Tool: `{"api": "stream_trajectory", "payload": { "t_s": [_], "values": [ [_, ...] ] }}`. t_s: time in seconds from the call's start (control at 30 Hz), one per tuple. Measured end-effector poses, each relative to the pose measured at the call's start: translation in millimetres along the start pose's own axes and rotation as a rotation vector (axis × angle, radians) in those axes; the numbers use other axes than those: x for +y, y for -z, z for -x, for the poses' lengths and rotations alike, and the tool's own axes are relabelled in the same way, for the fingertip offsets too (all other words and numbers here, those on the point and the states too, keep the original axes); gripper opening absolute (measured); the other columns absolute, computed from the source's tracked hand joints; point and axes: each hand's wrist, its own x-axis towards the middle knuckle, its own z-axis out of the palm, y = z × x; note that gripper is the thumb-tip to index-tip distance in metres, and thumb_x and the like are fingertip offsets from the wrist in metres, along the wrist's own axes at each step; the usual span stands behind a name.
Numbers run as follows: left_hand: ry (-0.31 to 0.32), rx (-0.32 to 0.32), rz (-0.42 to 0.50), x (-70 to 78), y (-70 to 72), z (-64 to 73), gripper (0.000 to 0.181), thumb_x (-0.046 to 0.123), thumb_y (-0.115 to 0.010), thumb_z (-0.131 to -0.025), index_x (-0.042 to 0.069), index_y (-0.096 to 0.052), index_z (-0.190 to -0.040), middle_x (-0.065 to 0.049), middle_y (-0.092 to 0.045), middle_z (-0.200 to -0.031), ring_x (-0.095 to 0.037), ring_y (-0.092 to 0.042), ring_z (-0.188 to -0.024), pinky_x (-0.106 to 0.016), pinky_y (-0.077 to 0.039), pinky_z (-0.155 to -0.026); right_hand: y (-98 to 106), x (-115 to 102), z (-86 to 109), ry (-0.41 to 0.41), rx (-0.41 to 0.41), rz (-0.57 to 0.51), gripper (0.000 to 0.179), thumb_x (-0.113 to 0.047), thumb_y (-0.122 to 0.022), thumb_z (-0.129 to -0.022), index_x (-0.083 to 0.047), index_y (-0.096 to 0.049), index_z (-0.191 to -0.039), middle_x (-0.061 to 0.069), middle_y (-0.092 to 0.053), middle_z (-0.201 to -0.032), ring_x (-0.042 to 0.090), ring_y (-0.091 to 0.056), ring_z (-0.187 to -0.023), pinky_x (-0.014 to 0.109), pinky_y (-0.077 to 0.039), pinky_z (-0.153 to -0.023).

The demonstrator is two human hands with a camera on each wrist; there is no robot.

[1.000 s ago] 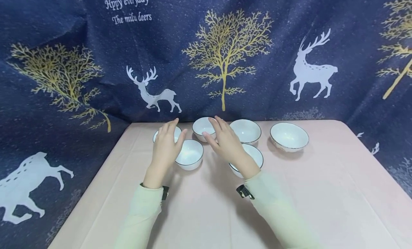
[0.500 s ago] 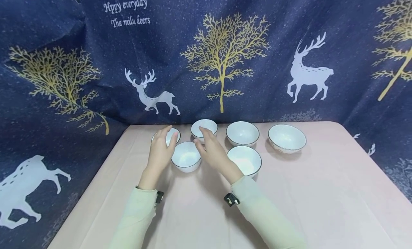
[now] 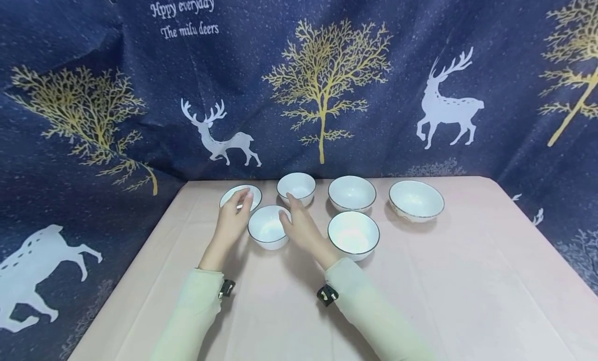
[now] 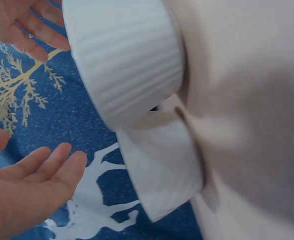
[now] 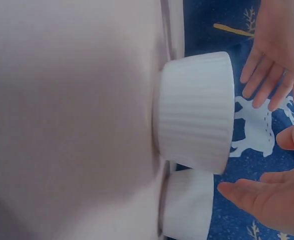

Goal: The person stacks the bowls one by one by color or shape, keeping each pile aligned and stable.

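Several white bowls with dark rims stand upright on the table. My left hand [image 3: 232,216] hovers between the small back-left bowl [image 3: 226,197] and the front-left bowl [image 3: 267,231], its fingers loosely bent and overlapping the small one in the head view. To the right of the front-left bowl, my right hand [image 3: 302,228] reaches over its rim with relaxed fingers. In the left wrist view, the ribbed wall of the front-left bowl [image 4: 126,55] shows, with space between it and my left fingers [image 4: 69,172]. The right wrist view has my right fingertips [image 5: 229,190] near the rim.
Behind my right hand is another bowl [image 3: 296,184]. Farther right stand a back bowl [image 3: 352,192], a front bowl [image 3: 353,234] and a wider patterned bowl [image 3: 417,199]. A pink cloth covers the table [image 3: 280,319], backed by a dark blue curtain [image 3: 374,138].
Both hands have come down and closer to the front-left bowl, the right one moving left. The bowls stay in place on the table; the head view has shifted slightly.
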Motion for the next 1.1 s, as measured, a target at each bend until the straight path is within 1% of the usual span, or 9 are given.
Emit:
{"api": "stream_trajectory", "payload": {
  "t_s": [0.17, 0.23, 0.33, 0.43, 0.6, 0.7, 0.87, 0.97, 1.1],
  "values": [
    [0.065, -0.021, 0.033, -6.2, -3.2, 1.6, 0.051, 0.037, -0.038, -0.104, 0.001, -0.047, -0.139, -0.022, -0.052, -0.136, -0.037, -0.048, -0.127, -0.044, -0.046, -0.104, -7, 5, 1.5, -0.025, -0.017, -0.050, 0.058, -0.022, -0.042, -0.102, 0.005, -0.023, -0.149, 0.024, -0.025, -0.154, 0.036, -0.024, -0.142, 0.047, -0.024, -0.116],
    [0.093, -0.027, 0.033, -8.2, -4.5, 2.3, 0.053, 0.039, -0.036, -0.104, 0.002, -0.046, -0.139, -0.020, -0.051, -0.138, -0.036, -0.047, -0.129, -0.044, -0.045, -0.105, -9, 7, 1.7, -0.036, -0.026, -0.066, 0.057, -0.020, -0.042, -0.102, 0.006, -0.023, -0.148, 0.023, -0.025, -0.154, 0.035, -0.025, -0.142, 0.046, -0.025, -0.116],
    [0.118, -0.037, 0.051, -11.6, -5.6, 2.5, 0.054, 0.042, -0.036, -0.103, 0.003, -0.046, -0.140, -0.017, -0.049, -0.141, -0.036, -0.045, -0.131, -0.048, -0.041, -0.107, -11, 10, 2.0, -0.072, -0.046, -0.097, 0.056, -0.019, -0.042, -0.102, 0.005, -0.022, -0.149, 0.021, -0.025, -0.155, 0.033, -0.024, -0.143, 0.044, -0.025, -0.117],
    [0.141, -0.046, 0.081, -14.5, -6.0, 2.1, 0.055, 0.044, -0.036, -0.103, 0.004, -0.047, -0.139, -0.016, -0.050, -0.140, -0.036, -0.043, -0.132, -0.051, -0.038, -0.109, -13, 12, 2.2, -0.106, -0.066, -0.126, 0.057, -0.019, -0.041, -0.102, 0.003, -0.020, -0.150, 0.020, -0.024, -0.156, 0.032, -0.024, -0.143, 0.044, -0.025, -0.116],
    [0.178, -0.069, 0.129, -19.8, -6.0, 3.0, 0.052, 0.042, -0.036, -0.103, 0.005, -0.047, -0.139, -0.016, -0.054, -0.137, -0.032, -0.045, -0.132, -0.047, -0.038, -0.110, -16, 15, 4.0, -0.137, -0.096, -0.152, 0.060, -0.020, -0.039, -0.101, 0.002, -0.015, -0.152, 0.019, -0.021, -0.156, 0.033, -0.025, -0.142, 0.044, -0.026, -0.116],
    [0.189, -0.074, 0.147, -21.0, -6.3, 5.3, 0.052, 0.040, -0.036, -0.103, 0.005, -0.047, -0.139, -0.017, -0.055, -0.135, -0.032, -0.046, -0.130, -0.045, -0.040, -0.109, -17, 17, 5.6, -0.141, -0.109, -0.159, 0.060, -0.020, -0.038, -0.101, 0.002, -0.014, -0.152, 0.019, -0.022, -0.156, 0.033, -0.026, -0.142, 0.043, -0.027, -0.115],
    [0.185, -0.069, 0.174, -20.5, -6.4, 9.2, 0.050, 0.038, -0.036, -0.104, 0.003, -0.047, -0.138, -0.017, -0.055, -0.134, -0.032, -0.050, -0.127, -0.042, -0.044, -0.106, -19, 23, 7.2, -0.152, -0.134, -0.167, 0.060, -0.021, -0.036, -0.100, -0.001, -0.015, -0.153, 0.018, -0.027, -0.155, 0.032, -0.029, -0.141, 0.043, -0.029, -0.115],
    [0.183, -0.072, 0.186, -21.2, -6.3, 10.2, 0.050, 0.038, -0.036, -0.104, 0.003, -0.047, -0.138, -0.016, -0.055, -0.134, -0.032, -0.051, -0.126, -0.041, -0.045, -0.105, -20, 25, 7.1, -0.176, -0.142, -0.172, 0.061, -0.022, -0.035, -0.100, 0.000, -0.013, -0.153, 0.019, -0.026, -0.155, 0.033, -0.027, -0.141, 0.043, -0.028, -0.115],
    [0.183, -0.076, 0.200, -22.4, -6.5, 10.5, 0.050, 0.037, -0.035, -0.104, 0.002, -0.046, -0.138, -0.016, -0.055, -0.135, -0.032, -0.052, -0.125, -0.040, -0.045, -0.105, -19, 28, 5.8, -0.193, -0.146, -0.190, 0.060, -0.020, -0.035, -0.100, 0.002, -0.015, -0.152, 0.021, -0.027, -0.154, 0.034, -0.025, -0.142, 0.046, -0.026, -0.116]
  ]
}}
